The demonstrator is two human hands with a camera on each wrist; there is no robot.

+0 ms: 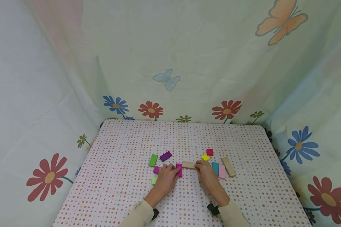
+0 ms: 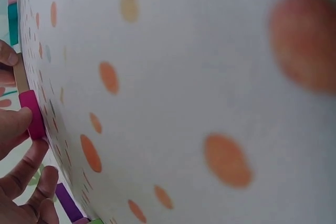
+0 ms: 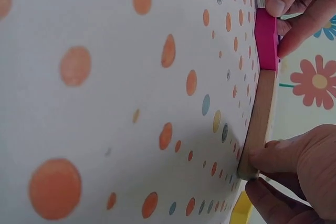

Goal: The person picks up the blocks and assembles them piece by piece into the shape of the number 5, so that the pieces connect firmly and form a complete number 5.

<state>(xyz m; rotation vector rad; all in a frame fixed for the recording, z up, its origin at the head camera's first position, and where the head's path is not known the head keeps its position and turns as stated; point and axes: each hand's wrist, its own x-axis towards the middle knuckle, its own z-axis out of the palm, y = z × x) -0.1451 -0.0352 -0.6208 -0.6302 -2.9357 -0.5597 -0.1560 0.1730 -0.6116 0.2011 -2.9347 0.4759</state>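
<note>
In the head view my left hand (image 1: 166, 179) holds a magenta block (image 1: 179, 170) lying on the dotted tabletop. Its thumb and fingertips pinch that block (image 2: 32, 115) in the left wrist view, with the other fingers curled off to the side. My right hand (image 1: 208, 177) pinches the right end of a plain wooden block (image 1: 188, 165). The opposite end of this wooden block (image 3: 261, 116) meets the magenta block (image 3: 266, 39) in the right wrist view, so the two stand end to end in a line.
Left of the hands lie green (image 1: 153, 160), purple (image 1: 165, 156), smaller magenta (image 1: 156, 170) and light green (image 1: 154, 180) blocks. To the right are yellow (image 1: 206, 157), red (image 1: 210, 152), teal (image 1: 215, 168) and pink (image 1: 222, 172) blocks, plus another wooden block (image 1: 228, 167). A flowered curtain (image 1: 136, 63) surrounds the table.
</note>
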